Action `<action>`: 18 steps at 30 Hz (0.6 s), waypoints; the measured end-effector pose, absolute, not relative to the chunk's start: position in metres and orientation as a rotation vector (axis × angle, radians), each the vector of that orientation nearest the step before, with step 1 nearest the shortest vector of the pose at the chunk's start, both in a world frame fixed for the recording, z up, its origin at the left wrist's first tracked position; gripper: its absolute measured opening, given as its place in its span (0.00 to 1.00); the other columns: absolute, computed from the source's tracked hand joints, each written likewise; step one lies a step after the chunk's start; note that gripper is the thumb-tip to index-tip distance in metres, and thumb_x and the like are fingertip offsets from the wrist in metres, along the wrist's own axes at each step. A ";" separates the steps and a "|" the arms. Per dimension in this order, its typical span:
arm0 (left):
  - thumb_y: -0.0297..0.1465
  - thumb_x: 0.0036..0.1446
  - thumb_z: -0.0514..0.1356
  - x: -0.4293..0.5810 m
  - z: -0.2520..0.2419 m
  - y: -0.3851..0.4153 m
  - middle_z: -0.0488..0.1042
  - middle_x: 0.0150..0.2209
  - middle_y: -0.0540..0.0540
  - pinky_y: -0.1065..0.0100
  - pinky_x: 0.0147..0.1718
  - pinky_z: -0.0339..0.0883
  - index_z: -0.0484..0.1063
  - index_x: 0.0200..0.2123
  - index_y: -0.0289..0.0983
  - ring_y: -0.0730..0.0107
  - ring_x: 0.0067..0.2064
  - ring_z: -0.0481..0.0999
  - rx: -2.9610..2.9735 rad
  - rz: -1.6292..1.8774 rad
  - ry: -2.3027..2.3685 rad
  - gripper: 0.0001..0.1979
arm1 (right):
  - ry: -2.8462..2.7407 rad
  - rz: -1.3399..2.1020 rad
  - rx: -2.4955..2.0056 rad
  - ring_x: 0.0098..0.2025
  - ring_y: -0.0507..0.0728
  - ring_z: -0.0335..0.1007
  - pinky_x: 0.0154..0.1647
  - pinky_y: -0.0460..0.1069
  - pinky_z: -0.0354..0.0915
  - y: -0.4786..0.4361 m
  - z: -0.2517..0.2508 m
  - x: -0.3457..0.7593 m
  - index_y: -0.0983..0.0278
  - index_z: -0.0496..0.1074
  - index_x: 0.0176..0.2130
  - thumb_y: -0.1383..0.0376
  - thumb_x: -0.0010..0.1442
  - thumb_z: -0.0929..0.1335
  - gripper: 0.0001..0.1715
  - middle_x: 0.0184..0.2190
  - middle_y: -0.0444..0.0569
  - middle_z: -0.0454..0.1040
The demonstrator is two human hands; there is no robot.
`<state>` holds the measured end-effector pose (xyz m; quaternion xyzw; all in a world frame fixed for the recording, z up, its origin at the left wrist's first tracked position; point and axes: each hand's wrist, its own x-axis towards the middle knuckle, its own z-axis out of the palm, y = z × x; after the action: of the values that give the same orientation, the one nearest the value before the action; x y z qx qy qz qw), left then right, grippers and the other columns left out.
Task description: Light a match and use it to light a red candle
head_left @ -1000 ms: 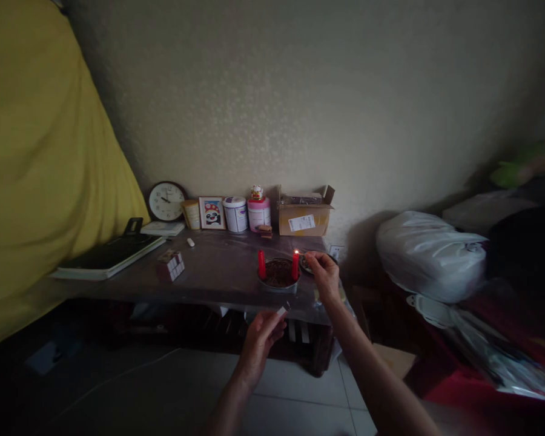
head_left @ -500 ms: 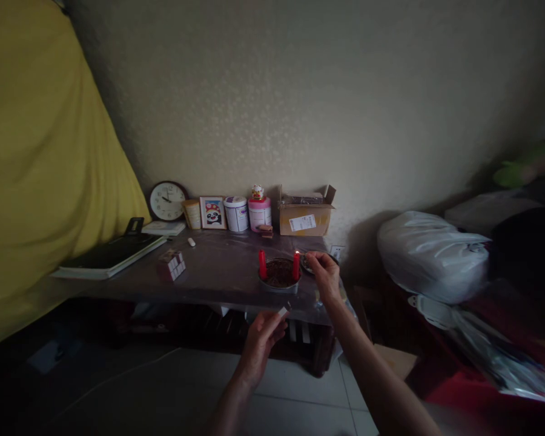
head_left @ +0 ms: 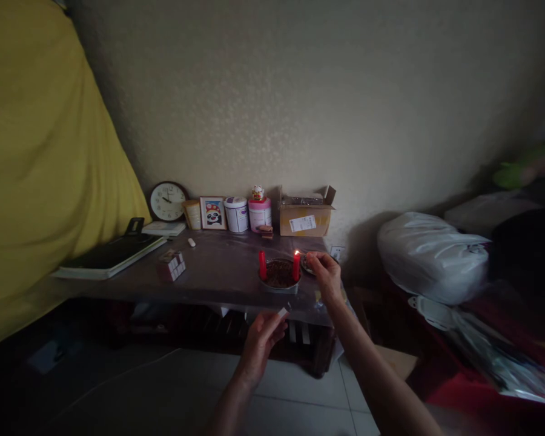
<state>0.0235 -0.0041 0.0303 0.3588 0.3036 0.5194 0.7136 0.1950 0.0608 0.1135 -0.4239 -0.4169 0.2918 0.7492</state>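
Note:
My right hand (head_left: 325, 274) pinches a thin match (head_left: 302, 254) above the table's right part. Its tip meets the wick end of the right red candle (head_left: 296, 268), where a small flame burns. The left red candle (head_left: 262, 266) is unlit. Both candles stand upright in a round metal bowl (head_left: 279, 290) of dark brown, soil-like material. Lower down, in front of the table edge, my left hand (head_left: 261, 339) has its fingers closed on a small matchbox (head_left: 282, 312), mostly hidden by the hand. Behind my right fingers sits a dark round dish (head_left: 305, 264), partly covered.
On the dark table (head_left: 218, 266) lie a small patterned box (head_left: 171, 265) and a large book (head_left: 113, 257). Along the wall stand a clock (head_left: 168, 201), a panda picture (head_left: 213, 213), two tubs (head_left: 236, 215) and an open cardboard box (head_left: 303, 223). White bags (head_left: 431, 254) are piled right.
The flame at the right candle's top has grown larger and brighter. Both hands have stayed almost in place.

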 end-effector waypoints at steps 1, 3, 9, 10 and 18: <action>0.37 0.49 0.63 0.023 0.031 -0.004 0.77 0.38 0.43 0.69 0.36 0.65 0.72 0.35 0.34 0.70 0.36 0.74 0.796 1.149 0.672 0.13 | -0.907 0.646 -0.922 0.24 0.48 0.61 0.27 0.44 0.59 0.059 0.116 0.196 0.66 0.71 0.27 0.57 0.44 0.72 0.14 0.22 0.40 0.68; 0.37 0.49 0.63 0.023 0.031 -0.005 0.77 0.38 0.43 0.69 0.36 0.65 0.72 0.34 0.34 0.70 0.36 0.74 0.800 1.144 0.669 0.13 | -0.897 0.663 -0.911 0.23 0.47 0.60 0.25 0.43 0.59 0.054 0.123 0.198 0.65 0.71 0.26 0.58 0.44 0.73 0.14 0.20 0.39 0.67; 0.38 0.48 0.63 0.023 0.029 -0.004 0.77 0.40 0.41 0.68 0.37 0.65 0.71 0.36 0.35 0.69 0.37 0.74 0.793 1.143 0.680 0.14 | -0.897 0.796 -0.743 0.25 0.47 0.62 0.28 0.43 0.63 0.030 0.156 0.227 0.63 0.71 0.28 0.58 0.45 0.72 0.12 0.23 0.40 0.67; 0.38 0.48 0.63 0.023 0.028 -0.004 0.77 0.40 0.41 0.68 0.37 0.65 0.71 0.35 0.35 0.69 0.37 0.75 0.792 1.140 0.688 0.14 | -0.917 0.821 -0.727 0.25 0.47 0.63 0.29 0.43 0.64 0.027 0.157 0.234 0.63 0.71 0.29 0.57 0.46 0.72 0.12 0.24 0.40 0.67; 0.38 0.48 0.63 0.024 0.025 -0.001 0.77 0.40 0.41 0.69 0.37 0.66 0.71 0.32 0.35 0.70 0.36 0.75 0.794 1.126 0.710 0.13 | -0.988 0.517 -1.155 0.25 0.50 0.65 0.28 0.44 0.64 0.019 0.125 0.285 0.63 0.71 0.25 0.56 0.41 0.71 0.13 0.22 0.42 0.69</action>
<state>0.0245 -0.0015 0.0250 0.3584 0.3204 0.5082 0.7146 0.2851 0.0193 0.1253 -0.5176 -0.4425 0.2316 0.6947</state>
